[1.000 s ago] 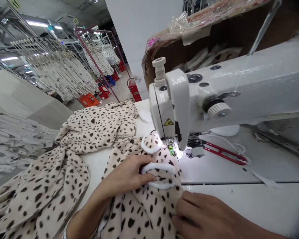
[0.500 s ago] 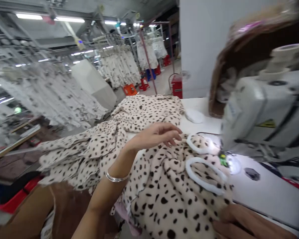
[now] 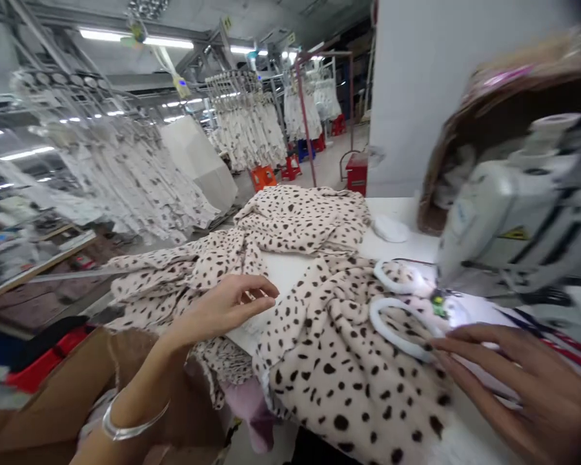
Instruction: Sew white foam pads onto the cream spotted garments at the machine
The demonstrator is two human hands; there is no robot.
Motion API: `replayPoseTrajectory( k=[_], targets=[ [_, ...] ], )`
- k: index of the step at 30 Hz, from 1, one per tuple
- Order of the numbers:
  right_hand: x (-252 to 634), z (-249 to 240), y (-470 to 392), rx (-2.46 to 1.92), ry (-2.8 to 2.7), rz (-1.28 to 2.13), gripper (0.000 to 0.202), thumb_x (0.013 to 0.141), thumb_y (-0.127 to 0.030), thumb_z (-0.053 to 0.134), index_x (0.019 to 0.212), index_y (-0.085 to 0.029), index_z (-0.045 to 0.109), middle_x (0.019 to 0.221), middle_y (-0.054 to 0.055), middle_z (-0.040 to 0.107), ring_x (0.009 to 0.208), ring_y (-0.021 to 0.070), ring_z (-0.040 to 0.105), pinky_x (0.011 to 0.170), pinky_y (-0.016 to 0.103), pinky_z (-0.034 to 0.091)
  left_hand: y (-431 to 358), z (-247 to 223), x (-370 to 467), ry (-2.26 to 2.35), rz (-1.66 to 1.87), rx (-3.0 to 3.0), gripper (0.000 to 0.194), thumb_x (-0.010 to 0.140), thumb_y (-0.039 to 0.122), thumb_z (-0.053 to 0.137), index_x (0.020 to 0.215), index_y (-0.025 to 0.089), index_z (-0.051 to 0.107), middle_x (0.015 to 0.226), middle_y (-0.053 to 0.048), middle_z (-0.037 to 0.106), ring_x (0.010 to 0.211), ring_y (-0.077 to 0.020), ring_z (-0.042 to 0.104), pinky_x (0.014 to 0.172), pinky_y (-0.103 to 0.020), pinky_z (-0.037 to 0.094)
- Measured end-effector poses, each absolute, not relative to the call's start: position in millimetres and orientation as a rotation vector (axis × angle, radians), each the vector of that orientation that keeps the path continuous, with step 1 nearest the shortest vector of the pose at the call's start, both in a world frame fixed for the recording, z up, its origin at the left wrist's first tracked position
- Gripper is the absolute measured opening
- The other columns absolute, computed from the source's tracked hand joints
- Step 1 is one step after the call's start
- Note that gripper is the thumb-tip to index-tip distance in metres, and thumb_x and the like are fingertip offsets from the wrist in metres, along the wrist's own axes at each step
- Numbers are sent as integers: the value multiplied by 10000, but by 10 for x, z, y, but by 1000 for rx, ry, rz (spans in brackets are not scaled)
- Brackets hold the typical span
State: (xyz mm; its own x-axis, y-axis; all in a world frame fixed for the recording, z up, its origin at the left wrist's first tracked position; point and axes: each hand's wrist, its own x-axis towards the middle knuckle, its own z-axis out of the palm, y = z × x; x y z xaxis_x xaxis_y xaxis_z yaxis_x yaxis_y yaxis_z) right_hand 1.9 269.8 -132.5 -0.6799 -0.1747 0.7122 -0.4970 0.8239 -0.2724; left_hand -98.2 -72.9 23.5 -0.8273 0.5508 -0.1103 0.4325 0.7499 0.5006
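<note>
A cream fabric garment with dark spots (image 3: 334, 361) lies bunched on the white table, its upper right part under the sewing machine (image 3: 494, 226). Two white looped bands show on it: a larger near loop (image 3: 380, 326) and a smaller far loop (image 3: 382, 279). My right hand (image 3: 523, 381) is at the garment's right edge, fingertips pinched together by the end of the near loop; part of the grip is hidden. My left hand (image 3: 232, 303) hovers left of the garment, fingers loosely curved and apart, holding nothing.
More spotted fabric (image 3: 305, 216) is heaped at the back and left. A white round pad (image 3: 390, 228) lies near the machine. An open cardboard box (image 3: 53, 400) stands low at left. White garments (image 3: 140, 174) hang on racks beyond. A grey wall (image 3: 416, 97) rises behind the table.
My left hand has moved left and down, away from the looped bands. My right hand has come up and inward to the garment's edge by the near loop. The view has shifted left.
</note>
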Motion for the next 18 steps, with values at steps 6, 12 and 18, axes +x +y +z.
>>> replayPoseTrajectory(
  k=[6,12,18],
  targets=[
    [6,-1062,2582,524,-2313,436,190,954,-272,499,1049,-209,650,972,68,677,861,193,681,688,278,565,-50,156,-1194,2638,911,1093,233,915,331,544,972,167,699,995,-63,718,870,-167,661,707,-249,529],
    [-75,-1113,2570,655,-2369,504,207,971,-212,449,1003,-211,654,835,18,712,693,126,699,639,192,558,989,149,-2021,2854,745,1112,219,952,216,480,997,129,676,1077,-94,684,1018,-191,623,910,-323,499],
    [-172,-1239,2676,450,-2387,623,163,954,-312,518,1045,-224,621,836,22,705,666,135,696,578,165,550,1719,-61,-2724,2847,542,895,302,930,314,602,1181,148,585,1210,-95,595,1066,-234,604,904,-451,517]
  ],
)
